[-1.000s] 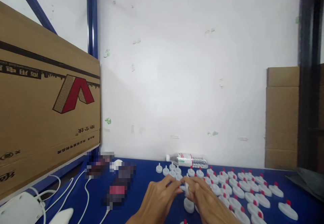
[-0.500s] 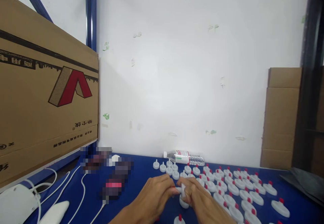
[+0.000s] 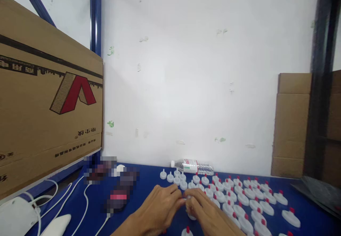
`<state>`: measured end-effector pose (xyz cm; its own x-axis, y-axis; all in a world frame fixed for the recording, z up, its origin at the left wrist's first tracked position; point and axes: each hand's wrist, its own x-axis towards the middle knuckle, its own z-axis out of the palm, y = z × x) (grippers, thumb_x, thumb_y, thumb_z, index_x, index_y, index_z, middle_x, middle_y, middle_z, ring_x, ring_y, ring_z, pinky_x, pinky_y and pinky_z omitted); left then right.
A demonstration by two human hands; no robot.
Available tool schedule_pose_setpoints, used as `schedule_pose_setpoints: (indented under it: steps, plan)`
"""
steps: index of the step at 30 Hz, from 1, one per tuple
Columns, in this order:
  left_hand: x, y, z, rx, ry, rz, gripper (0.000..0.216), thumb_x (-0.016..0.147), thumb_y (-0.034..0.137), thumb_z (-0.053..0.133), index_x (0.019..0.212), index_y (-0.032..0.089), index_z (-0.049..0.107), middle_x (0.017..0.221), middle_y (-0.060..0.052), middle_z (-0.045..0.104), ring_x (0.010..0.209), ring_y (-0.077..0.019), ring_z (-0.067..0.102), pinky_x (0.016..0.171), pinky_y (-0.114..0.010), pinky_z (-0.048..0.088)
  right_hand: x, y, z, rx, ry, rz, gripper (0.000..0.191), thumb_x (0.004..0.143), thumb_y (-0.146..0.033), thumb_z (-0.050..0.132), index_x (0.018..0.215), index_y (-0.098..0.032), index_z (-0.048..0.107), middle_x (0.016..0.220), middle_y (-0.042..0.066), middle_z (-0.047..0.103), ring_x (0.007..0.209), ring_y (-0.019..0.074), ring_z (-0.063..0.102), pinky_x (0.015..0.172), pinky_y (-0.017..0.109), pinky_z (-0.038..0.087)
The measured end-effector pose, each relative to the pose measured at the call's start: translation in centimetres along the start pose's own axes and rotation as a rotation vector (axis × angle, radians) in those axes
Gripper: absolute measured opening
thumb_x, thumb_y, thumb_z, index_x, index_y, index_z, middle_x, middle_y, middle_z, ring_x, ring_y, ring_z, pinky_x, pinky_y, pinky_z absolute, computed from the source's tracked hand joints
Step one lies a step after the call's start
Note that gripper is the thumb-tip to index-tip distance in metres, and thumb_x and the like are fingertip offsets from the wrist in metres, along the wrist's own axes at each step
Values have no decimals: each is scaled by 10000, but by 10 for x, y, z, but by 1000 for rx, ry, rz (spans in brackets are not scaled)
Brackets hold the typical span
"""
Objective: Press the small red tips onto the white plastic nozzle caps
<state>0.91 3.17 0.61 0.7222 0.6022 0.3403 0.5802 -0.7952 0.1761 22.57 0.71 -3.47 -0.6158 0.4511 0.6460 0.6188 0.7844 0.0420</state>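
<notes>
From my remote seat, both hands are low in the middle of the scene, meeting above the blue table [image 3: 149,179]. Left hand [image 3: 161,205]: fingers bent, thumb and index pressed together at the tips against a small white piece [image 3: 188,197]. Right hand [image 3: 202,207]: fingers curled in tightly, gripping the same piece from the right. The fingertips cover most of it; I cannot tell its full shape or how far the two grips overlap.

Partly under the right hand I note a white cap [image 3: 191,216]. Nearer, at the bottom of view, stands a red-tipped cap [image 3: 187,231]. Just beyond the hands, slightly left, I see a cluster of plain spouted caps [image 3: 169,177]. To the right, many white caps with red tips [image 3: 243,198] spread across the table in loose rows.

Far side: a clear bottle [image 3: 190,166] lies on its side near the white wall [image 3: 170,86]. Left: a large printed cardboard box [image 3: 34,104], white cables [image 3: 85,207], a pixelated dark object [image 3: 118,197]. Far right: a cardboard panel [image 3: 291,125], upright, with dark sheeting [image 3: 317,195] nearer.
</notes>
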Motion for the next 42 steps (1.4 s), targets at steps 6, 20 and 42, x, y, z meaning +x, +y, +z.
schedule_pose_setpoints:
  steps: [6, 20, 42]
  plan:
    - [2, -21, -2, 141, -39, -42, 292, 1093, 240, 328, 1057, 234, 617, 1055, -45, 690, 886, -246, 678, 739, -332, 448, 5, 0, -21, 89, -82, 174, 280, 927, -50, 391, 1097, -235, 515, 1099, 82, 590, 925, 183, 648, 812, 305, 567]
    - [0, -54, 1, -111, -88, -314, 186, 967, 286, 518, 967, 199, 682, 939, -61, 685, 873, -237, 636, 772, -315, 455, -1, 31, -33, -42, 100, 425, 488, 1056, -331, 418, 1534, -305, 323, 1399, 102, 608, 1272, 247, 623, 1013, 422, 569]
    - [-2, -78, -14, -720, -425, -302, 325, 580, 450, 920, 771, 197, 845, 550, 12, 643, 501, -114, 474, 473, -220, 302, -2, 38, -34, -227, 64, 135, 408, 998, -168, 498, 1395, -260, 520, 1210, 62, 715, 1232, 282, 645, 1076, 536, 524]
